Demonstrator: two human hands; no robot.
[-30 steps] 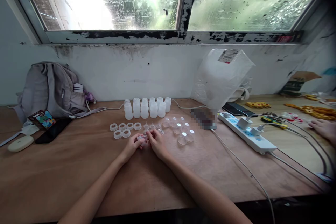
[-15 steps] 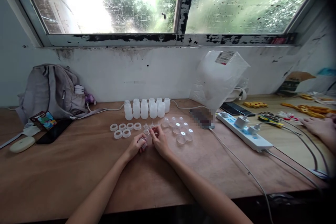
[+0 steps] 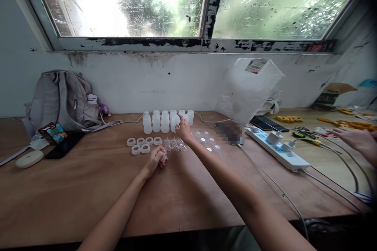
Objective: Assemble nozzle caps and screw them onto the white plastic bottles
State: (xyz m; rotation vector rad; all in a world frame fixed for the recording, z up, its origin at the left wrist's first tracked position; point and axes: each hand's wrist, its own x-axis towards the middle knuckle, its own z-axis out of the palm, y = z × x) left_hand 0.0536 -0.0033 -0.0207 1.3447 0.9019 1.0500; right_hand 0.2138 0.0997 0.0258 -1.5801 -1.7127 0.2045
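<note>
Closed around at least one small clear plastic piece [image 3: 164, 157] with the curled left hand [image 3: 155, 160], low over the brown wooden table [image 3: 73, 192]; liable to drop it by loosening that hold. Bent-fingered at the crowded, frosted white plastic bottles [image 3: 165, 122] with the right hand [image 3: 184, 129]; cannot tell whether gripping one. Could topple neighbours by brushing that tight cluster, or scatter clear, round plastic covers [image 3: 212, 140] by lowering the right forearm [image 3: 226, 172].
</note>
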